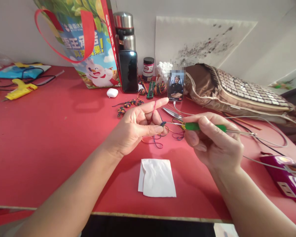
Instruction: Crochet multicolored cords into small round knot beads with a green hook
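My left hand (pixel 140 123) pinches a small dark piece of crochet (pixel 163 124) between thumb and fingers, with the index finger stretched out. A strand of red yarn (pixel 154 108) loops over that index finger. My right hand (pixel 215 140) is closed round a crochet hook (pixel 191 126) with a green handle, its thin metal tip touching or very near the dark piece. Loose multicoloured yarn (pixel 158 144) hangs and curls below the left hand. Behind the hands lie scissors (pixel 172 114), partly hidden, and a knotted multicoloured strip (pixel 127 104).
A folded white tissue (pixel 159 177) lies on the red table (pixel 51 138) near its front edge. Behind stand a dark phone (pixel 128 72), a lit phone (pixel 176 87) and a shopping bag (pixel 88 42). A brown bag (pixel 227 89) and purple power strip (pixel 283 177) are rightward; a yellow glue gun (pixel 21 89) is left.
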The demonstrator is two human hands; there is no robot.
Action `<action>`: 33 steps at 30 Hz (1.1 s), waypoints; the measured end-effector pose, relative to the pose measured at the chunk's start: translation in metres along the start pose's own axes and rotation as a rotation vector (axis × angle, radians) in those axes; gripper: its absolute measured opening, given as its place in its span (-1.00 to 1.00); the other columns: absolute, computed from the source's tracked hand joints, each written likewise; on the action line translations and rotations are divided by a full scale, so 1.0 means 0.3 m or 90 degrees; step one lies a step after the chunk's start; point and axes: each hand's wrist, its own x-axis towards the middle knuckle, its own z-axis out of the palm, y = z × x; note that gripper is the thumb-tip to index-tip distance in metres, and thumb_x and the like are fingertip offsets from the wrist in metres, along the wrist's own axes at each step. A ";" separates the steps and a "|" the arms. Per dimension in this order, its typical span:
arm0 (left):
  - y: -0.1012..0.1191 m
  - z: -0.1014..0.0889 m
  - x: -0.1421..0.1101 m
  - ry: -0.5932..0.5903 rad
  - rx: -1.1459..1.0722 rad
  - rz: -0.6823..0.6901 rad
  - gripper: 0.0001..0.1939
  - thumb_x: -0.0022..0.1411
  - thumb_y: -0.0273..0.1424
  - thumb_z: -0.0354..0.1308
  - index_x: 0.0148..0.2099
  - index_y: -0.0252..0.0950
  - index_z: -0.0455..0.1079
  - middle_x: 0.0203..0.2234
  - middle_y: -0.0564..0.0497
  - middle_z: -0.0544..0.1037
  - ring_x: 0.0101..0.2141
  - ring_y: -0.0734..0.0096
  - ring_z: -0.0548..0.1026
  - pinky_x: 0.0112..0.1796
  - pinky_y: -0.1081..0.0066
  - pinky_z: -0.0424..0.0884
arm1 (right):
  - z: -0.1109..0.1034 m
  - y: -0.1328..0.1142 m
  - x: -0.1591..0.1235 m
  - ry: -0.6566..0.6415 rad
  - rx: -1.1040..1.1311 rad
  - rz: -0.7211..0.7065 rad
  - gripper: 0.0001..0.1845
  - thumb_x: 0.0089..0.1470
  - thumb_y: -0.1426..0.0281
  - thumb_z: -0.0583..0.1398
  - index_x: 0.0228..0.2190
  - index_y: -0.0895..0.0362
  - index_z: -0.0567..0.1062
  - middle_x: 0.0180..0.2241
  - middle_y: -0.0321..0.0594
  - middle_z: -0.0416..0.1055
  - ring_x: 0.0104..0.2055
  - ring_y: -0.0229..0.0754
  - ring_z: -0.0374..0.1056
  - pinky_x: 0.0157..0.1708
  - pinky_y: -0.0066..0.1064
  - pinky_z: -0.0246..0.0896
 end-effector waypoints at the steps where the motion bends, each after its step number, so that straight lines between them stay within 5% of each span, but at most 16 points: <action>1: 0.000 -0.003 -0.001 -0.013 -0.001 -0.004 -0.41 0.04 -0.52 0.59 0.15 -0.18 0.69 -0.47 0.14 0.56 -0.40 0.49 0.56 -0.23 0.41 0.52 | -0.003 -0.004 0.001 -0.005 -0.001 0.002 -0.75 0.14 0.17 0.52 -0.32 0.10 0.81 -0.70 -0.28 0.37 -0.69 -0.36 0.09 -0.72 -0.48 -0.32; 19: -0.015 -0.018 0.003 -0.168 -0.120 -0.137 -0.45 0.03 -0.52 0.55 0.12 -0.25 0.69 -0.46 0.13 0.49 -0.44 0.45 0.61 -0.36 0.48 0.53 | -0.060 -0.028 0.029 -0.120 0.041 0.103 -0.78 0.15 0.17 0.48 -0.38 0.06 0.80 -0.77 -0.37 0.19 -0.75 -0.38 -0.13 -0.70 -0.38 -0.41; 25: -0.049 0.033 0.003 -0.014 -0.049 -0.045 -0.33 0.05 -0.52 0.59 0.23 -0.19 0.63 -0.45 0.17 0.53 -0.35 0.46 0.62 -0.21 0.44 0.54 | -0.006 0.003 0.022 -0.096 0.123 0.130 -0.81 0.16 0.21 0.46 -0.34 0.09 0.78 -0.72 -0.40 0.33 -0.77 -0.43 -0.14 -0.78 -0.49 -0.36; 30: -0.052 0.073 -0.003 0.119 0.058 0.072 -0.16 0.08 -0.47 0.58 0.41 -0.16 0.49 -0.45 0.16 0.59 -0.38 0.46 0.52 -0.25 0.39 0.50 | 0.048 0.037 0.000 -0.005 0.104 0.035 -0.83 0.24 0.24 0.41 -0.25 0.08 0.74 -0.58 -0.36 0.50 -0.73 -0.41 0.08 -0.74 -0.50 0.05; 33: -0.043 0.084 -0.010 0.147 0.132 0.103 -0.13 0.13 -0.47 0.55 0.46 -0.16 0.43 -0.46 0.14 0.59 -0.39 0.41 0.52 -0.25 0.36 0.50 | 0.048 0.043 -0.009 0.014 0.045 -0.002 -0.83 0.29 0.25 0.38 -0.23 0.09 0.74 -0.56 -0.35 0.49 -0.70 -0.39 0.16 -0.70 -0.48 0.12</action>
